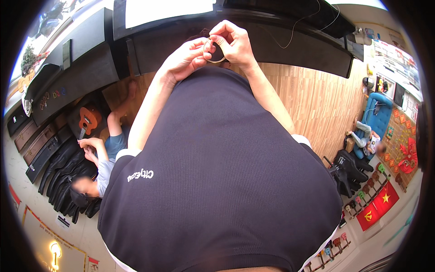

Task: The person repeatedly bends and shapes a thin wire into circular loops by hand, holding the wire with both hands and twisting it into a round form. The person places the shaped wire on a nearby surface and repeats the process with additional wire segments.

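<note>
Loop (218, 61) of something thin and pale, can't tell if it's string or wire, sits between left hand (186, 56) and right hand (234, 43). Left one has its fingers curled in narrow around it; right one is pinched thumb to finger at its upper side, though the exact contact is too small to make out. My worry: it looks like a fingertip-only grip, so if one pinch slackens it could spring open or drop, and uneven pulling might kink it. Pose-wise, both forearms (152, 99) reach ahead and lean in toward each other, right knuckles up. Just past the hands there's a black bench (308, 59), and way off to their left, a brown guitar (89, 119).
</note>
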Motion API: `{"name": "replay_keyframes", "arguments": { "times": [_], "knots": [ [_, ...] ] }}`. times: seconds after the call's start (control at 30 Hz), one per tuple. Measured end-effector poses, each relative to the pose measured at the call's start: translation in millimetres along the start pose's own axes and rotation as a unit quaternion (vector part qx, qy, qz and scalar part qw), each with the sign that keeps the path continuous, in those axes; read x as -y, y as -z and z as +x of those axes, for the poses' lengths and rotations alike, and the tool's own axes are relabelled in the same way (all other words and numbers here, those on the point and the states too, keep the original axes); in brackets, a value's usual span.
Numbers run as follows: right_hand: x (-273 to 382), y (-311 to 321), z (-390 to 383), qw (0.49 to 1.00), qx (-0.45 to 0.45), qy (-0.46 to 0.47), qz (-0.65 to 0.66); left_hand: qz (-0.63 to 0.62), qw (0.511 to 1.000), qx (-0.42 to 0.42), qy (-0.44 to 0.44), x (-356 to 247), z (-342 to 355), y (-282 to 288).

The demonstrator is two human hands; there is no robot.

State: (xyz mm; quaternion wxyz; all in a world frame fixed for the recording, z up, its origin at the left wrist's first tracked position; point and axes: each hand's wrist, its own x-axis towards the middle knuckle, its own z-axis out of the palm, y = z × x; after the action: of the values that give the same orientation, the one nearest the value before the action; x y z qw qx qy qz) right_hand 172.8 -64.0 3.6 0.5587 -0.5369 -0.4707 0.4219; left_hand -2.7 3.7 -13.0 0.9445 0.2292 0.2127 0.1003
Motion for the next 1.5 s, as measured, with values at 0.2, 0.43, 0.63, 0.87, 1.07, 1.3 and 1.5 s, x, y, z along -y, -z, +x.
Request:
{"name": "replay_keyframes", "arguments": {
  "times": [0.2,0.43,0.63,0.87,1.07,1.3,1.5],
  "knots": [
    [-3,1,2,0.999,0.009,0.000,0.041,-0.056,0.998,-0.014,0.002,2,0,1],
    [-8,3,1,0.997,0.005,-0.011,0.076,-0.066,0.998,-0.007,-0.023,2,-2,2],
    [-6,2,2,0.999,-0.009,-0.031,0.041,-0.029,0.995,-0.051,-0.083,-3,-5,1],
    [-8,0,1,0.999,-0.006,-0.050,-0.006,0.064,0.988,-0.104,-0.093,-3,-8,0],
    [-17,-2,-2,0.996,0.011,-0.083,-0.013,0.128,0.981,-0.132,-0.055,-6,-12,3],
    [-22,-2,-1,0.992,-0.001,-0.100,-0.073,0.218,0.962,-0.157,-0.044,-4,-7,26],
    [-28,-2,-8,0.983,-0.044,-0.137,-0.110,0.119,0.957,-0.227,-0.140,-26,3,75]
  ]
}}
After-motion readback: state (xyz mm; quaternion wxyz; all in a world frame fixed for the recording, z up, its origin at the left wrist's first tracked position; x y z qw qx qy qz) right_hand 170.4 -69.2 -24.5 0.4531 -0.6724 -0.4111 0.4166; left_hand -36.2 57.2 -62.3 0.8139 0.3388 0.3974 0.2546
